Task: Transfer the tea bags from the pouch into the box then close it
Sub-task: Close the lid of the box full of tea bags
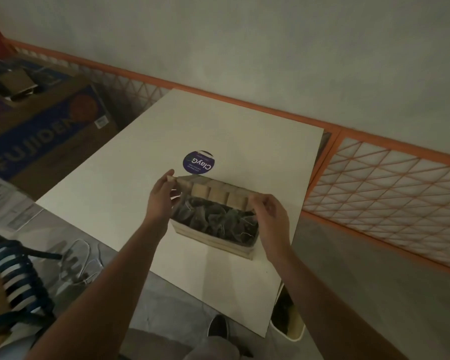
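Observation:
A cardboard box stands on the white table, its top open. Several dark tea bags fill the inside. The box's far lid flap stands up behind them. My left hand pinches the left end of that flap. My right hand pinches its right end, at the box's right corner. No pouch is in view.
A round purple sticker lies on the table just beyond the box. A large cardboard carton sits on the floor at left. An orange lattice panel runs along the wall. A white bin stands under the table's near right corner.

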Tool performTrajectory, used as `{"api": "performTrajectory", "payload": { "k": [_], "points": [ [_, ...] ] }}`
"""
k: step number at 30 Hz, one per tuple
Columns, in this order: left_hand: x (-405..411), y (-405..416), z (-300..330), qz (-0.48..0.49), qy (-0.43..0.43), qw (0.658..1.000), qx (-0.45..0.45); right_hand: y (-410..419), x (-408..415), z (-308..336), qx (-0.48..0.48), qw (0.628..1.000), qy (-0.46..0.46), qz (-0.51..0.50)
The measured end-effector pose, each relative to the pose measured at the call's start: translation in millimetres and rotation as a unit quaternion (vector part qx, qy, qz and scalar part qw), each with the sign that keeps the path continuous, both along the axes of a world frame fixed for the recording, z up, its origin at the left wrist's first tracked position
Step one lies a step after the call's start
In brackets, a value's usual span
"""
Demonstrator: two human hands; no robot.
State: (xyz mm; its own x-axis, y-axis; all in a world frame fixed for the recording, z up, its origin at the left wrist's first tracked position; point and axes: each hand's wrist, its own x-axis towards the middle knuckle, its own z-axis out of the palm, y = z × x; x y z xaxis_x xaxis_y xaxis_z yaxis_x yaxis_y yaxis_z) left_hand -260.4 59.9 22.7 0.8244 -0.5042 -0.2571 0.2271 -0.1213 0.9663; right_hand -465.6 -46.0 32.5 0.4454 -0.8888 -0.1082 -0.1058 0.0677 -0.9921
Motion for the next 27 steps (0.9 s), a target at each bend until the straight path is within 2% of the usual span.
{"api": "performTrajectory", "payload": {
  "k": [5,11,18,22,25,27],
  "points": [
    [-10,24,-9,0.001,-0.019,0.999,0.045,18,-15,-20,-0.022,0.997,0.070,0.025],
    [-13,43,-42,-0.027,-0.090,0.981,0.168,32,-28,-48,-0.015,0.985,0.160,0.060],
    [-23,42,-53,-0.006,-0.096,0.972,0.213,40,-29,-70,-0.055,0.982,0.183,0.008],
    [-23,40,-57,-0.010,-0.102,0.962,0.251,40,-29,-76,0.000,0.984,0.178,-0.022],
    [-22,40,-62,-0.045,-0.103,0.958,0.263,38,-28,-80,0.056,0.983,0.172,0.013],
    [-20,40,-64,-0.073,-0.099,0.962,0.242,37,-26,-81,0.053,0.979,0.195,0.040]
  ]
}}
